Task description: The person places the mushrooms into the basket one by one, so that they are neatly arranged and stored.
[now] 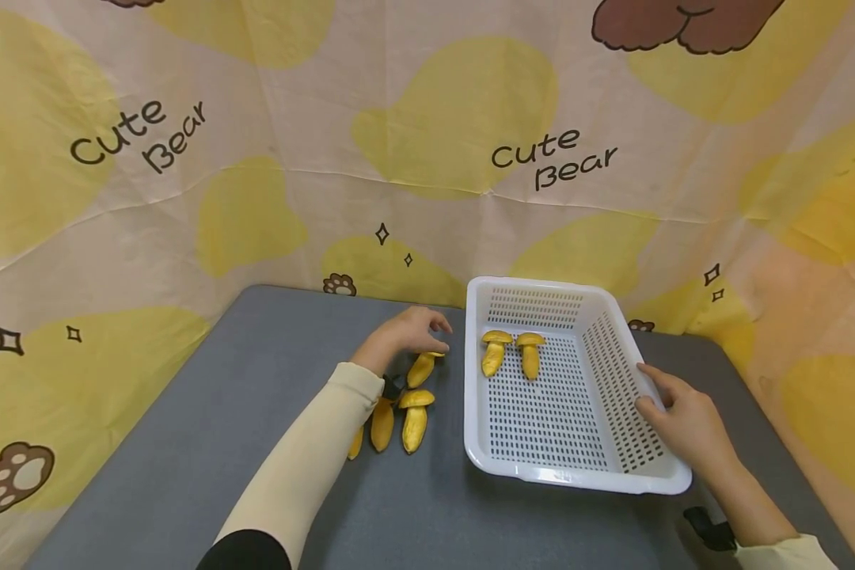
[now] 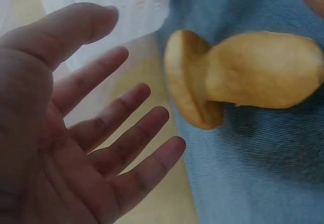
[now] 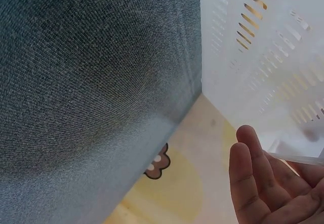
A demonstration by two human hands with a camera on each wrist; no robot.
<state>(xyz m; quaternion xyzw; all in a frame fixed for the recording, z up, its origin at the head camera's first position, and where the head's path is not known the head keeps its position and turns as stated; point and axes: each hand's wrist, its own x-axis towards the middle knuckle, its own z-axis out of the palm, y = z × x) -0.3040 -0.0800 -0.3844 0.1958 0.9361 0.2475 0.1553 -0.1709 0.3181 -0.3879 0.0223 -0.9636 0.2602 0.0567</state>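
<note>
My left hand (image 1: 415,328) is over a yellow mushroom (image 1: 420,370) on the table, its fingers apart and nothing held. In the left wrist view, that mushroom (image 2: 263,69) lies on its side beyond the spread fingertips. More mushrooms (image 1: 415,419) lie nearer me, partly hidden by the left forearm. To the right, a white perforated plastic basket (image 1: 541,473) contains two mushrooms, side by side near its far left corner. My right hand (image 1: 691,427) grips the basket's right rim, thumb over the edge; the right wrist view shows fingers (image 3: 243,176) along its outside.
The grey cloth-covered table (image 1: 256,396) ends at a patterned yellow-and-cream curtain (image 1: 435,119) behind it. The basket's far side stands close to that curtain. Black bands are around both wrists.
</note>
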